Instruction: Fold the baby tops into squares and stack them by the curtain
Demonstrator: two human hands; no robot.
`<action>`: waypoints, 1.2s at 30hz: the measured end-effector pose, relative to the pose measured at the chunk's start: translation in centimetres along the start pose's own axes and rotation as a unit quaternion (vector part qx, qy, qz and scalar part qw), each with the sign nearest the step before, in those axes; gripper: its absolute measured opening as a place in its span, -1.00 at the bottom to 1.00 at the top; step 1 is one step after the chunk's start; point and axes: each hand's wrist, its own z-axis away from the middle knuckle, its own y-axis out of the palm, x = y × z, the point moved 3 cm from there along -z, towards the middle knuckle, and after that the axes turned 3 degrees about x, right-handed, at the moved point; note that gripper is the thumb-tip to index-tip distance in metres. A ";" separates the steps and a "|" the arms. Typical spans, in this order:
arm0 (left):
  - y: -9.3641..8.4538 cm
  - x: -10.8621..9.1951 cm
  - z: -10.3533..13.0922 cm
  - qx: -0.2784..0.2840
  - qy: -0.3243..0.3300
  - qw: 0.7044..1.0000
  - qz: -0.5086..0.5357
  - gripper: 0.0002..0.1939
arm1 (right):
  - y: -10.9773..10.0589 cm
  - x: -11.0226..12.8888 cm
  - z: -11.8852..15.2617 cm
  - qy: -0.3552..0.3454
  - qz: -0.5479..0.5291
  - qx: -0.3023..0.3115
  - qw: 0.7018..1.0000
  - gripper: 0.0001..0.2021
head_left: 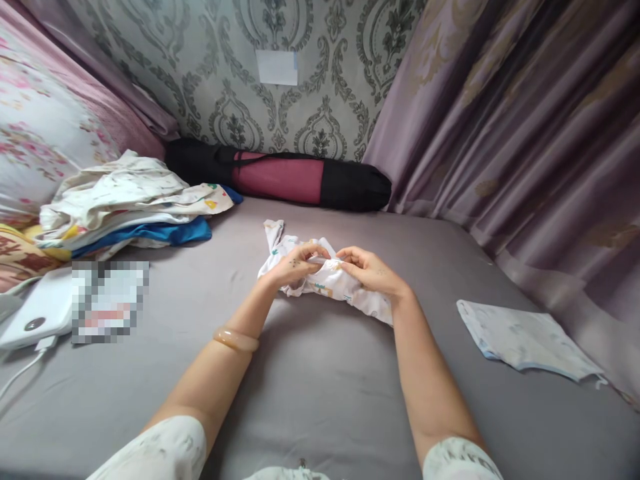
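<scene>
A small white garment with a coloured print (327, 289) lies bunched on the grey sheet, in the middle of the head view. My left hand (301, 262) is closed on its upper edge, fingers bent over the cloth. Just to the right, my right hand (369, 268) pinches the same edge between thumb and fingers. A short gap separates the fingertips of the two hands. One end of the garment sticks out to the far left, and the other trails beneath my right wrist.
Left stands a pile of clothes (125, 193), with a white power bank and cable (45, 317) in front. A black and maroon roll bag (280, 179) lies along the wall. Right, a folded pale garment (525, 339) rests near the curtain (480, 133).
</scene>
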 end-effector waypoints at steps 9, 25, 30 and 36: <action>-0.4 -0.2 0.1 0.029 0.019 0.999 -0.039 -0.77 | 0.0 1.9 0.8 0.033 -0.057 -0.010 0.998 -0.78; -0.5 -0.3 0.3 0.047 0.006 0.999 -0.014 -0.64 | -0.2 2.2 0.9 0.033 -0.009 -0.026 0.999 -0.80; -0.6 -0.4 0.0 0.019 0.012 0.999 -0.023 -0.67 | -0.3 2.1 0.9 0.032 -0.008 -0.034 0.999 -0.80; -0.6 -0.7 0.1 -0.001 0.008 0.998 -0.062 -0.62 | -0.1 1.8 0.7 0.048 0.005 -0.009 0.999 -0.80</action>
